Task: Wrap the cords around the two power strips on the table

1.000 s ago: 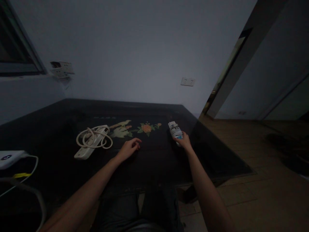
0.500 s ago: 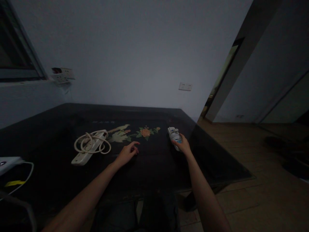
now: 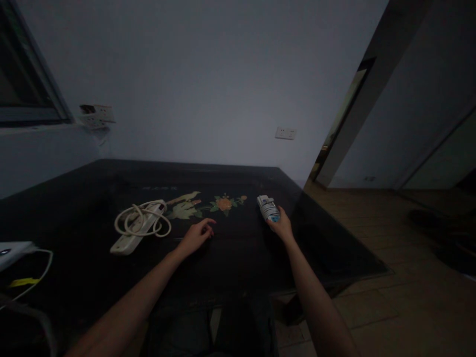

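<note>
At the right of the table, my right hand [image 3: 281, 226] is closed round the near end of a white bundle [image 3: 267, 205], which looks wound with a cord and has a blue patch near my fingers. Its exact kind is too dark to make out. My left hand [image 3: 197, 235] is low over or on the table near the middle, fingers loosely curled and apart, the index finger stretched out, with nothing in it. Left of that hand lies a white power strip [image 3: 128, 243], its pale cord [image 3: 126, 218] coiled loosely on top.
The dark table [image 3: 230, 263] bears a painted flower [image 3: 223, 204] and bird pattern. At the left edge sits a white device [image 3: 15, 250] with a thin cable and a yellow tag [image 3: 24, 282]. Wall sockets [image 3: 285, 133] are set behind the table.
In my right hand the white bundle has turned slightly and shifted a little left, and my thumb has moved down off its left side. The left hand and the power strip stay put.
</note>
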Demonstrator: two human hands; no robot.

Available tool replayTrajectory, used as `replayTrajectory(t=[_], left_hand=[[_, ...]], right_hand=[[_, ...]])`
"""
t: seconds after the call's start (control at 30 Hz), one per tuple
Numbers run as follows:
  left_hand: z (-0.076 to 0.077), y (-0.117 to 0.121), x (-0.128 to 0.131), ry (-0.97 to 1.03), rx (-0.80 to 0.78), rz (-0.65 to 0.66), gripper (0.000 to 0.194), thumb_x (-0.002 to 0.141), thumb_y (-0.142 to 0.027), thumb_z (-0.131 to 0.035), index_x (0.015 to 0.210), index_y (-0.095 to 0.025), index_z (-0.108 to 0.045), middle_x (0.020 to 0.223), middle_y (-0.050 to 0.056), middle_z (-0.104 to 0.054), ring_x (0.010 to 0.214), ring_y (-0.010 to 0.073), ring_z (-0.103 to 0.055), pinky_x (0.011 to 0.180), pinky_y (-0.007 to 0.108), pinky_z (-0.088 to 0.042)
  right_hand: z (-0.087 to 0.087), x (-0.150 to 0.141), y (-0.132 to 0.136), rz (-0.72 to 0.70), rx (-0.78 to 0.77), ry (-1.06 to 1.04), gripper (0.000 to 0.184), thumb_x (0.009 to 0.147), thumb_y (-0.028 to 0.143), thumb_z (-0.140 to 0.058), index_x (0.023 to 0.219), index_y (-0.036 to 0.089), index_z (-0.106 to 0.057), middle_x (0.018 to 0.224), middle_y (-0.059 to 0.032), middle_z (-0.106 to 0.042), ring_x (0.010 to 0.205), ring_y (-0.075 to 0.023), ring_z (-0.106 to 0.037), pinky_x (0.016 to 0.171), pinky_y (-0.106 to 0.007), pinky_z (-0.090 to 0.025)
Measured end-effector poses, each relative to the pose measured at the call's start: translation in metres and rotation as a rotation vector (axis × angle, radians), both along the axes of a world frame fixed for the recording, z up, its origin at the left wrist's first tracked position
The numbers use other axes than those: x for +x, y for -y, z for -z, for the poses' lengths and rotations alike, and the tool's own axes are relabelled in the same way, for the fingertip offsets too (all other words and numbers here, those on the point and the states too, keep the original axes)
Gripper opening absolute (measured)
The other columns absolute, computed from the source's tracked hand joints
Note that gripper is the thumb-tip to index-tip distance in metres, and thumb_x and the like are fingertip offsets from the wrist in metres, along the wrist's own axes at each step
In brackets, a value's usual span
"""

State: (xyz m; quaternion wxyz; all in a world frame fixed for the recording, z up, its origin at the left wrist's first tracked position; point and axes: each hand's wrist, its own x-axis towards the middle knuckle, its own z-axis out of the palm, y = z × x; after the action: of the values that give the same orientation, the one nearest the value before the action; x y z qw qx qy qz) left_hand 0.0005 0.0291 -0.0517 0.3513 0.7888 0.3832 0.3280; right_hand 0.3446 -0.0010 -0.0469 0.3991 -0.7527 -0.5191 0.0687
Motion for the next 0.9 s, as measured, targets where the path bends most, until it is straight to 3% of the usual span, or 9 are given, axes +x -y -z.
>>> replayTrajectory(t=[0.17, 0.37, 0.7, 0.9], left_hand=[[0.002, -0.001, -0.001, 0.006, -0.003, 0.01, 0.03, 0.082, -0.025, -0.045, 0.11, -0.019, -0.055, 0.075, 0.001, -0.065, 0.069, 0.0152, -0.063, 0.069, 0.027, -0.046], [-0.002, 0.002, -0.001, -0.014, -0.008, 0.003, 0.029, 0.082, -0.025, -0.045, 0.108, -0.019, -0.056, 0.076, 0.001, -0.066, 0.069, 0.0151, -0.062, 0.068, 0.027, -0.046], [-0.002, 0.002, -0.002, 0.048, -0.044, 0.006, 0.026, 0.079, -0.026, -0.049, 0.103, -0.02, -0.059, 0.074, 0.001, -0.066, 0.068, 0.016, -0.063, 0.068, 0.028, -0.046], [-0.004, 0.003, -0.001, 0.028, -0.025, 0.009, 0.025, 0.079, -0.025, -0.05, 0.101, -0.02, -0.061, 0.074, 0.002, -0.067, 0.068, 0.016, -0.063, 0.067, 0.028, -0.047]], right_hand=[[-0.001, 0.0, 0.0, 0.01, -0.032, -0.032, 0.075, 0.065, 0.03, -0.065, 0.133, 0.008, -0.044, 0.126, -0.0225, -0.057, 0.115, -0.0359, -0.056, 0.097, -0.044, -0.042], [-0.002, 0.003, 0.001, -0.02, -0.042, -0.075, 0.073, 0.064, 0.032, -0.067, 0.132, 0.014, -0.046, 0.128, -0.0194, -0.057, 0.119, -0.0355, -0.053, 0.099, -0.045, -0.039], [0.001, 0.015, 0.001, -0.115, 0.006, -0.251, 0.091, 0.06, 0.046, -0.072, 0.138, 0.012, -0.039, 0.135, -0.0191, -0.049, 0.121, -0.0328, -0.05, 0.099, -0.044, -0.041], [0.005, 0.023, 0.0, -0.088, 0.061, -0.333, 0.082, 0.063, 0.041, -0.07, 0.135, 0.013, -0.044, 0.124, -0.018, -0.057, 0.105, -0.0295, -0.061, 0.085, -0.041, -0.05]])
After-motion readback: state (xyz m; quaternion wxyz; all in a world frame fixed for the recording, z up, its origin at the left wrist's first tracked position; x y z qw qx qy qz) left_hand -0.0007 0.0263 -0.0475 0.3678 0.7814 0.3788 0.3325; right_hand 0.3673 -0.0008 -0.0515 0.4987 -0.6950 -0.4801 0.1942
